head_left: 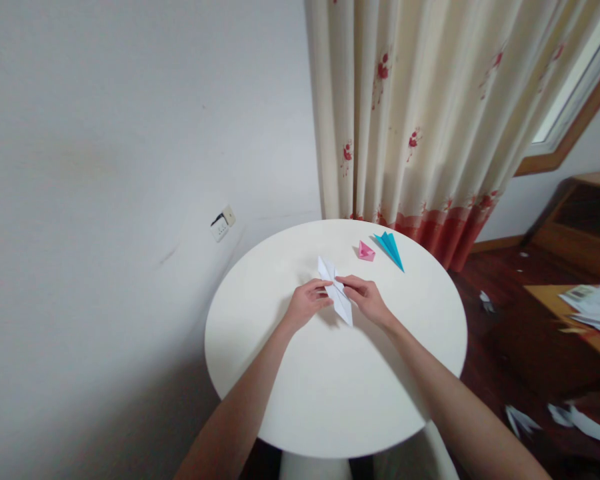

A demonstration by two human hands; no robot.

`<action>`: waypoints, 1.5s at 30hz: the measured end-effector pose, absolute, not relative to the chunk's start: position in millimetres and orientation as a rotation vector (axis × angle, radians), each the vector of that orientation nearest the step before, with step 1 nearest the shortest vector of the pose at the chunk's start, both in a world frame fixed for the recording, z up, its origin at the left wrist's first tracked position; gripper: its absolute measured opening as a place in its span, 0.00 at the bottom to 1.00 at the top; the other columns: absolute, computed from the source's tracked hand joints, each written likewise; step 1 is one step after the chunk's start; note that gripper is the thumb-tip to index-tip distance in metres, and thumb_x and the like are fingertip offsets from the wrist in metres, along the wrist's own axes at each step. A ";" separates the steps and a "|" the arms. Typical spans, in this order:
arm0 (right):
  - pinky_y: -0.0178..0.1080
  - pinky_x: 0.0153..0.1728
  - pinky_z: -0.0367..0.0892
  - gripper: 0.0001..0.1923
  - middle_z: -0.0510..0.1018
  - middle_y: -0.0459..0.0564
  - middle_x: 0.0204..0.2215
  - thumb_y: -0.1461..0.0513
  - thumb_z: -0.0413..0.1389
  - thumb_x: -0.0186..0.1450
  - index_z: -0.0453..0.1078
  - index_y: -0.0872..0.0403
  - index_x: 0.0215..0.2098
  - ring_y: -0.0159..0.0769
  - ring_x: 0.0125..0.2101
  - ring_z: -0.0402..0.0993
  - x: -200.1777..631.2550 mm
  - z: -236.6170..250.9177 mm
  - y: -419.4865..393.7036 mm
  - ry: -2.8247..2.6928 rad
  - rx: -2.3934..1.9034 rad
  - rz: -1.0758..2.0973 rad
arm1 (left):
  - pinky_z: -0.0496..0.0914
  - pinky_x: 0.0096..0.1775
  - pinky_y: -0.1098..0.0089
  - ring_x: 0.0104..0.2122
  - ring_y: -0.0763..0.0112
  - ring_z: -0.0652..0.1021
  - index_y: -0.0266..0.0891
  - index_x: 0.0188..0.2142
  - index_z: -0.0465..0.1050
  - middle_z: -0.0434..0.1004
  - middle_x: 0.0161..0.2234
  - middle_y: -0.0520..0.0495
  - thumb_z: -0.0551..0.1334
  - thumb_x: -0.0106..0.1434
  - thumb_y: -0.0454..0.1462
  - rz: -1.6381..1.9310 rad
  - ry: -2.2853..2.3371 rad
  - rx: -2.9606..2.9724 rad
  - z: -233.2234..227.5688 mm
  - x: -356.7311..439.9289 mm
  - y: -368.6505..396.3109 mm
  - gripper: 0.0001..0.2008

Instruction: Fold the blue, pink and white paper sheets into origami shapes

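A folded white paper point(336, 291), long and pointed at both ends, lies on the round white table point(330, 393). My left hand point(307, 303) pinches its left edge near the middle. My right hand point(367, 298) pinches it from the right side, fingertips meeting the left hand's over the paper. Both hands rest low on the tabletop.
A small pink folded paper point(365, 251) and a blue paper plane point(391, 249) lie at the table's far side. A cream curtain point(430, 113) with red flowers hangs behind. Loose papers point(593, 310) lie on wooden furniture and on the dark floor at right. A wall socket point(223, 223) is at left.
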State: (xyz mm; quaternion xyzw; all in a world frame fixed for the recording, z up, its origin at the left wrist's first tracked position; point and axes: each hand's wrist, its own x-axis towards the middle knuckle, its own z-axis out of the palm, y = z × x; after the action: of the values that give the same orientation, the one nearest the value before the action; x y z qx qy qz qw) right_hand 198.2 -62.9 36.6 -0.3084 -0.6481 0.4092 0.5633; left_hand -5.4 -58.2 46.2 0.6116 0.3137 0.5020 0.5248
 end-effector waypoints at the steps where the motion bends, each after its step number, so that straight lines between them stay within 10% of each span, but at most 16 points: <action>1: 0.42 0.41 0.69 0.16 0.82 0.49 0.39 0.57 0.59 0.64 0.82 0.48 0.48 0.40 0.39 0.76 198.0 36.1 -62.8 -1.529 -0.717 0.982 | 0.74 0.49 0.61 0.43 0.62 0.81 0.37 0.42 0.82 0.79 0.43 0.42 0.78 0.51 0.40 1.206 0.762 1.473 46.3 -5.6 -58.5 0.20; 17: 0.43 0.42 0.73 0.18 0.82 0.51 0.42 0.54 0.63 0.63 0.81 0.47 0.50 0.41 0.41 0.78 199.1 27.7 -58.4 -1.550 -0.693 1.049 | 0.72 0.54 0.57 0.55 0.54 0.75 0.47 0.59 0.75 0.70 0.54 0.40 0.78 0.49 0.36 0.978 0.584 1.558 43.0 -13.6 -58.6 0.37; 22: 0.41 0.39 0.71 0.17 0.83 0.51 0.37 0.51 0.66 0.61 0.83 0.49 0.45 0.40 0.36 0.78 198.7 32.4 -61.1 -1.591 -0.761 0.965 | 0.71 0.49 0.63 0.45 0.60 0.78 0.39 0.41 0.84 0.77 0.43 0.42 0.71 0.59 0.47 1.077 0.800 1.671 44.7 -9.9 -58.2 0.16; 26: 0.40 0.36 0.70 0.14 0.83 0.51 0.34 0.51 0.66 0.60 0.83 0.51 0.37 0.40 0.33 0.77 195.4 30.5 -60.9 -1.576 -0.800 0.960 | 0.70 0.44 0.66 0.38 0.63 0.77 0.38 0.26 0.81 0.78 0.34 0.44 0.63 0.66 0.51 1.204 0.930 1.789 39.0 -4.5 -59.1 0.21; 30: 0.39 0.27 0.69 0.14 0.78 0.47 0.22 0.51 0.66 0.57 0.78 0.53 0.27 0.36 0.23 0.72 185.5 25.7 -58.6 -1.361 -0.905 0.996 | 0.70 0.41 0.67 0.37 0.64 0.78 0.37 0.37 0.81 0.79 0.36 0.45 0.65 0.64 0.47 1.225 0.928 1.670 32.9 7.2 -62.3 0.14; 34: 0.36 0.24 0.68 0.16 0.74 0.42 0.20 0.54 0.67 0.53 0.75 0.53 0.36 0.32 0.20 0.69 175.1 25.3 -59.6 -1.223 -0.874 1.031 | 0.71 0.38 0.69 0.31 0.69 0.78 0.41 0.53 0.71 0.78 0.30 0.52 0.69 0.60 0.44 1.347 0.917 1.425 30.3 17.2 -64.1 0.23; 40: 0.38 0.25 0.69 0.12 0.77 0.45 0.22 0.54 0.64 0.56 0.77 0.53 0.32 0.33 0.21 0.70 174.1 28.7 -62.2 -1.186 -0.880 1.009 | 0.71 0.40 0.70 0.35 0.69 0.78 0.38 0.39 0.79 0.79 0.36 0.46 0.69 0.60 0.42 1.325 0.907 1.548 33.6 12.6 -63.8 0.11; 45: 0.40 0.30 0.72 0.13 0.83 0.51 0.29 0.54 0.65 0.57 0.81 0.54 0.33 0.36 0.25 0.74 177.8 28.1 -59.8 -1.157 -0.874 1.029 | 0.72 0.44 0.67 0.39 0.68 0.77 0.40 0.51 0.80 0.77 0.46 0.45 0.75 0.50 0.35 1.250 0.884 1.593 33.4 8.7 -63.7 0.26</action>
State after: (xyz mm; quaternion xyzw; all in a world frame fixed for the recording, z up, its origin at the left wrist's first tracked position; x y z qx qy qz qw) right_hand 177.8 -59.8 28.1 -0.3815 -0.5052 0.4494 0.6303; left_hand 8.7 -63.7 33.4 0.6441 0.3576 0.5053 0.4493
